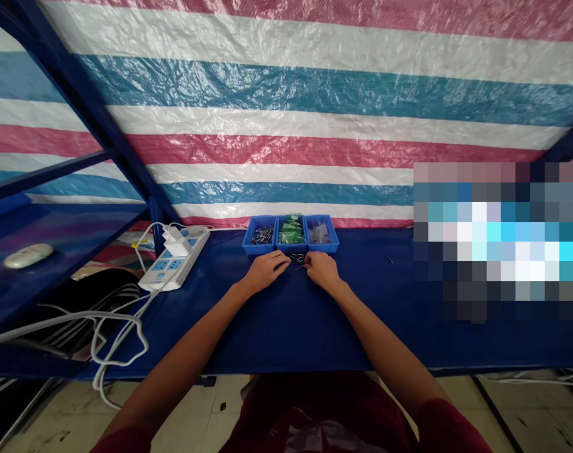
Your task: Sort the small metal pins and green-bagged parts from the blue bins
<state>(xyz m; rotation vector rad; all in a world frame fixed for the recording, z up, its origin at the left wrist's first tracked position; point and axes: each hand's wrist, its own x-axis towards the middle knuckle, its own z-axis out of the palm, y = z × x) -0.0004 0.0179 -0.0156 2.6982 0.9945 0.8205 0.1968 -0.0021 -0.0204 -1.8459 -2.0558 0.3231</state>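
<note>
Several small dark pieces (296,258) lie on the blue table between my two hands. My left hand (269,267) rests at their left, its fingers close together; whether anything is between the fingertips is too small to tell. At their right, my right hand (320,267) is closed in a pinch on something too small to make out. Just beyond stand three blue bins side by side: the left bin (260,249) holds dark and silvery small parts, the middle bin (292,248) green packets, the right bin (322,248) clear plastic bags.
A white power strip (163,270) with plugged-in chargers stands at the left, its white cables (121,340) looping over the table's front edge. One small dark piece (389,259) lies to the right. A mouse (28,256) sits on the side shelf. The far right is pixelated.
</note>
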